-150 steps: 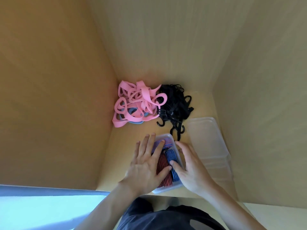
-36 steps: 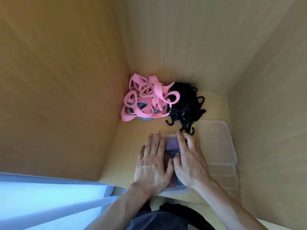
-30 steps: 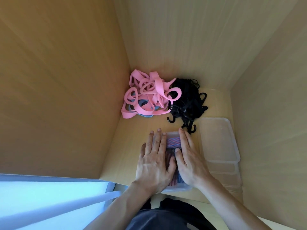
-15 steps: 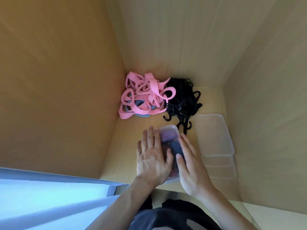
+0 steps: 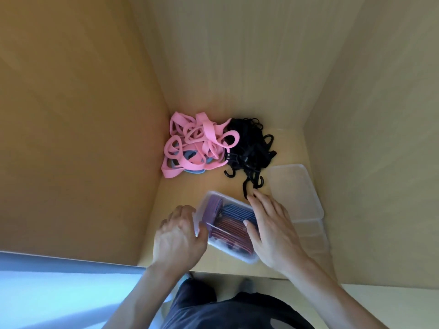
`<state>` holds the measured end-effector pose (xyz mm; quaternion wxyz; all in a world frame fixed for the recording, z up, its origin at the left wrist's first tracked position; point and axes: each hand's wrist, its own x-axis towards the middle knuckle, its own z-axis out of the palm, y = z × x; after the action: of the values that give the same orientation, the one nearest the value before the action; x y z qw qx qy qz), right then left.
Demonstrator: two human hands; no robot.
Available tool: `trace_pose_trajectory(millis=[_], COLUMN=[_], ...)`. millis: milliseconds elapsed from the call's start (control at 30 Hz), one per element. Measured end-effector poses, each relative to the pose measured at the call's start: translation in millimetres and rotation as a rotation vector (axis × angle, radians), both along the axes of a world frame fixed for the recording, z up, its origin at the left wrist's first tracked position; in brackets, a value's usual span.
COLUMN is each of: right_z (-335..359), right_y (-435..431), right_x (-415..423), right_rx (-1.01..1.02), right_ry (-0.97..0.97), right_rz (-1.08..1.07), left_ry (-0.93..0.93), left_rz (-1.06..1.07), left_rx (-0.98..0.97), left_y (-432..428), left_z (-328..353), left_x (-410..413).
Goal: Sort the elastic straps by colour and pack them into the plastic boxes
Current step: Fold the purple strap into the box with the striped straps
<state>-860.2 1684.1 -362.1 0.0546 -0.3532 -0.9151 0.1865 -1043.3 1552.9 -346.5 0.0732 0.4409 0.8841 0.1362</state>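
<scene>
A clear plastic box [image 5: 240, 254] with a lid on it lies near the shelf's front edge, packed with red, blue and purple striped straps [image 5: 228, 223]. My left hand [image 5: 178, 236] grips the box's left edge, fingers curled over it and thumb on the lid. My right hand [image 5: 273, 224] lies flat on the box's right side, fingers straight. At the back left sits a heap of pink straps [image 5: 197, 143] with a blue strap [image 5: 190, 154] under it. Beside it lies a tangle of black straps with hooks [image 5: 249, 153].
A stack of empty clear plastic boxes [image 5: 294, 188] stands against the right wall. Wooden walls [image 5: 83, 115] close the shelf on the left, back and right. Bare shelf floor [image 5: 180, 193] lies between the pink heap and my left hand.
The packed box has turned at an angle, its far end swung left. My left hand slid from flat on the lid to gripping its left edge. My right hand stayed flat on it.
</scene>
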Motion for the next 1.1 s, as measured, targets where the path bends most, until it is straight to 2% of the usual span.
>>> trace_pose_trajectory(millis=[67, 200, 333, 433, 600, 833, 967, 1100], right_z=[7, 9, 4, -3, -7, 0, 4, 5], right_y=[-17, -42, -37, -34, -23, -8, -3, -3], right_x=[-2, -17, -30, -29, -30, -32, -34, -30], right_rx=[-0.005, 0.077, 0.088, 0.060, 0.074, 0.051, 0.040, 0.038], right_ry=[0.038, -0.004, -0.133, -0.184, -0.235, -0.205, -0.181, -0.125], right_rz=[0.040, 0.085, 0.025, 0.066, 0.158, 0.207, 0.217, 0.217], left_ry=[-0.142, -0.418, -0.357, -0.297, -0.315, -0.709, -0.912, -1.004], left_rz=[-0.015, -0.195, -0.316, -0.325, -0.283, -0.159, 0.033, 0.080], left_rx=[0.062, 0.233, 0.246, 0.201, 0.211, 0.282, 0.315, 0.351], left_y=[-7, -2, 14, 16, 18, 7, -5, -16], left_z=[-3, -7, -15, -23, -28, -14, -8, -7], left_x=[-8, -15, -10, -7, -2, -3, -7, -9])
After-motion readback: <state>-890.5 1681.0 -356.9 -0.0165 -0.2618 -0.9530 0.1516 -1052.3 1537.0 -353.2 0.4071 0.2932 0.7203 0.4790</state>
